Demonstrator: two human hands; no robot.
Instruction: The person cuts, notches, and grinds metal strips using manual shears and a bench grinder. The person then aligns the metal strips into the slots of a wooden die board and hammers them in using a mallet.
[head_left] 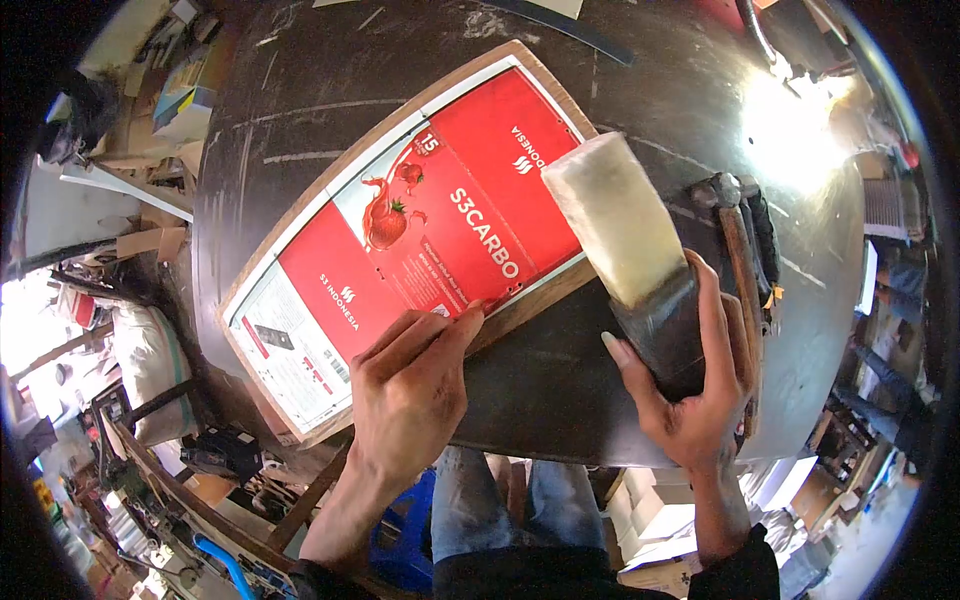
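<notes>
A red and white printed sheet (430, 170) lettered "S3CARBO" lies on a wooden board (535, 315), whose brown edge shows around it. My left hand (410, 380) is over the board's near edge, thumb and fingers pinched together at the sheet's red border. What they pinch, if anything, is too small to make out. My right hand (705, 385) grips a thick block (620, 220) by its dark lower part. The block's upper part is pale and yellowish, and it is raised tilted over the board's right corner. Small dark dots show along the sheet.
The dark table (330, 100) carries chalk-like lines. To the right lie a hammer (735, 230) with a wooden handle and another dark tool (765, 240) beside it. A flat dark strip (570, 30) lies at the back. A blue stool (405, 535) stands below the table edge.
</notes>
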